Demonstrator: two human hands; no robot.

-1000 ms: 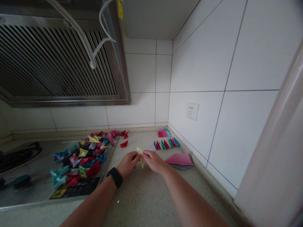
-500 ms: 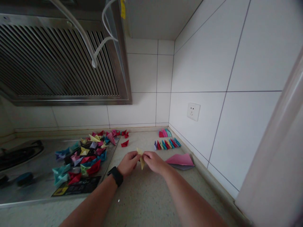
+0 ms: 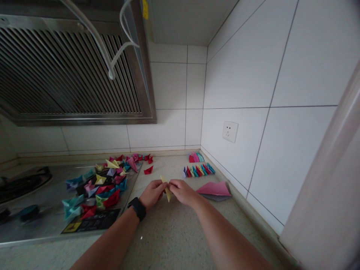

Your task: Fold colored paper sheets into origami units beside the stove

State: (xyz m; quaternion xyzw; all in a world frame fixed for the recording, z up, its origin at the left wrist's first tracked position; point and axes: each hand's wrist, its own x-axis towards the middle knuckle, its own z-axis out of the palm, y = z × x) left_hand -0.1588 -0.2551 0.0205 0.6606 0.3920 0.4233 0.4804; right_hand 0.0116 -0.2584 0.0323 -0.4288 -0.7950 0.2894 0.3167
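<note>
Between my two hands is a pale yellow folded paper piece (image 3: 168,194), narrow and pointed at its upper and lower ends. My left hand (image 3: 153,193), with a black watch on the wrist, pinches its left side. The right side is gripped by the fingers of my right hand (image 3: 180,189). Both hands are just above the counter (image 3: 168,232), and the fingers hide the paper's middle. A small red paper boat (image 3: 148,170) lies beyond my left hand. To the right of my right hand is a pink and grey sheet of paper (image 3: 214,190).
A heap of colourful folded paper boats (image 3: 105,189) covers part of the stove (image 3: 50,221) at left. A row of folded paper pieces (image 3: 199,170) and a smaller bundle (image 3: 196,157) stand by the right wall. A range hood (image 3: 78,71) hangs above the stove.
The yellow paper's upper tip has tilted slightly to the left, and my fingers have come a little closer together. Both hands keep hold of it; the other paper pieces are unmoved.
</note>
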